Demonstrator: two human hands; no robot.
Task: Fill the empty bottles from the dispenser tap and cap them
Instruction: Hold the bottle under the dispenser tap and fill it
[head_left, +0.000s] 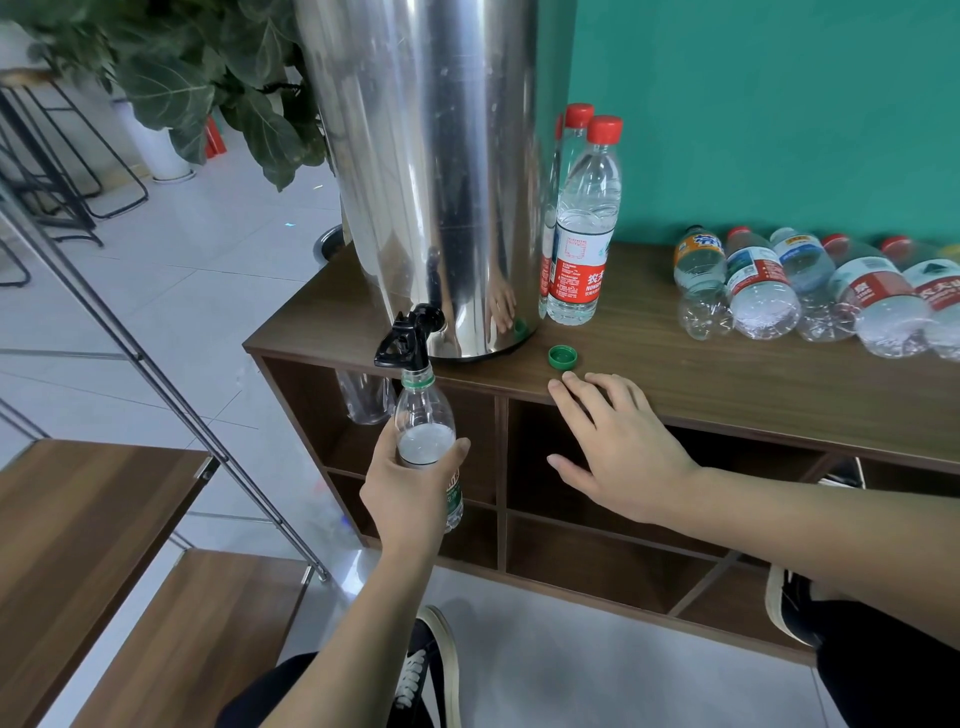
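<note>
A tall steel dispenser (431, 156) stands on the wooden cabinet top (701, 379), its black tap (408, 338) over the front edge. My left hand (410, 488) grips an uncapped clear bottle with a green label (423, 415), its mouth right under the tap; water stands partway up inside. My right hand (618, 441) hovers flat with straight fingers at the cabinet's front edge, just below a loose green cap (562, 357) lying open side up. Two red-capped filled bottles (584, 223) stand upright beside the dispenser.
Several empty bottles (810, 291) lie on their sides at the right of the cabinet top against the teal wall. Open shelf compartments sit below. A leafy plant (208, 78) is behind the dispenser. Wooden steps (93, 519) and a metal rail are at left.
</note>
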